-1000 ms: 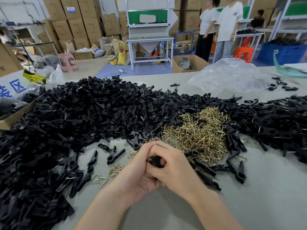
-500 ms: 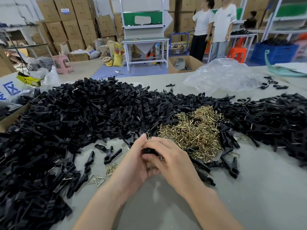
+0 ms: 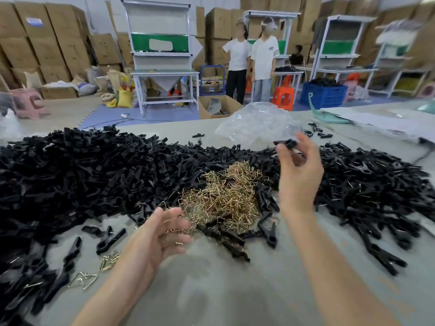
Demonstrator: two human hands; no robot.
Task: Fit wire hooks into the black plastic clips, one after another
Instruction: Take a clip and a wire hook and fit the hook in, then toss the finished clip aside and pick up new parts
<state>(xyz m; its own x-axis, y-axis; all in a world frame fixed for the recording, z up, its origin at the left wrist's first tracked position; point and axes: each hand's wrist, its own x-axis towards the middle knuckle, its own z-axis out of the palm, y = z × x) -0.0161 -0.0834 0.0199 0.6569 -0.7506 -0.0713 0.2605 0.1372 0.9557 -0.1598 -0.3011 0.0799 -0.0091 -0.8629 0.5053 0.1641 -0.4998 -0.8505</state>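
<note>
The likeliest slip is at the right hand [image 3: 299,170], which is raised and pinches one clip [image 3: 285,144] by thumb and fingertips alone. So shallow a hold could let it twist or drop into the clips [image 3: 94,175] heaped below and to both sides of that hand, where it would be lost among its like (whether it carries a hook I cannot tell, as it is small and blurred). The second risk lies at the left hand [image 3: 157,236], low over the bench [image 3: 211,290], its fingers loosely curled at the near edge of the hooks [image 3: 223,198]. A wire or two lies against the fingertips, but blur hides whether the hand grips any. Those hooks are bent, open-ended and interlocked, so a pull on one would probably drag up a cluster or scatter some over the bench. The held clip is matt black plastic, narrow and longish, lying roughly level across the fingertips and jutting out to their left. The hooks are thin brass-coloured wire bent into angular loops, in a tangled mound between the two hands, ringed by black clips. A few strays lie left of the left forearm.
</note>
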